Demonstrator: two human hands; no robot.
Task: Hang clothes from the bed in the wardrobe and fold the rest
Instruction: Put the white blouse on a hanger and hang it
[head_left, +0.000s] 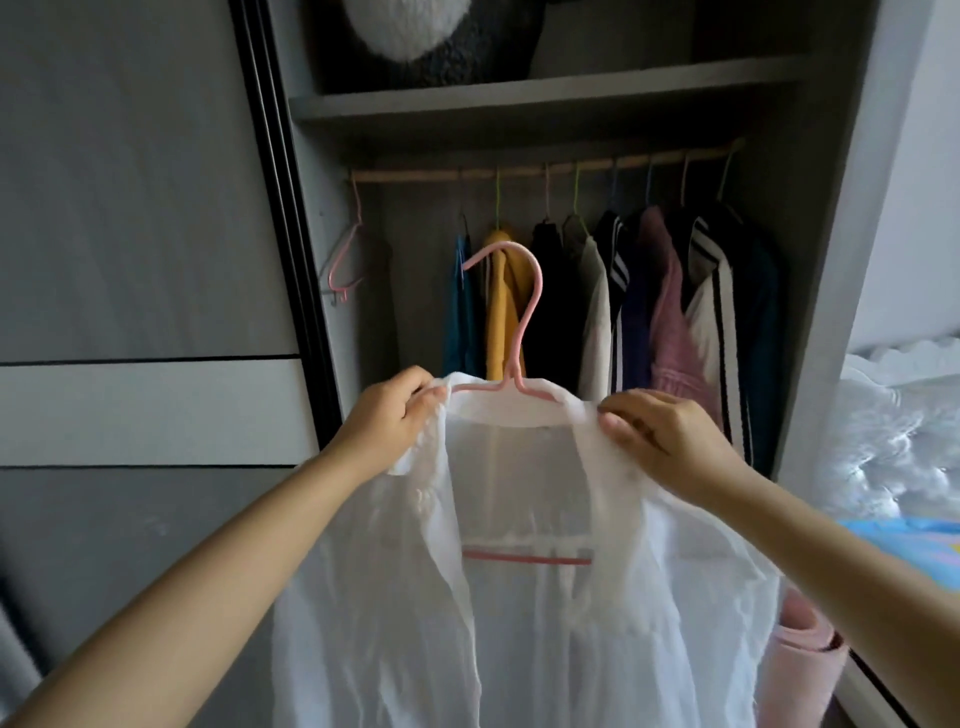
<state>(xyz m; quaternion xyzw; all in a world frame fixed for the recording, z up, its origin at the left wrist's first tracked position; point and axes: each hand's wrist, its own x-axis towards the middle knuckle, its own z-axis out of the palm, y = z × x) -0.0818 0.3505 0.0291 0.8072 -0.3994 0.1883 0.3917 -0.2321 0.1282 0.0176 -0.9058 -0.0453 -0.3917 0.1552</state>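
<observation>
Before the open wardrobe (545, 104), bed (893, 431) alongside.

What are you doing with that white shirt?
A person is holding a white shirt up in front of an open wardrobe. The shirt sits on a pink hanger. The left hand and right hand each pinch a shoulder of the shirt near the collar. The hanger is not on the rail yet. Other clothes already hang there, and an empty pink hanger hangs at the left end.
</observation>
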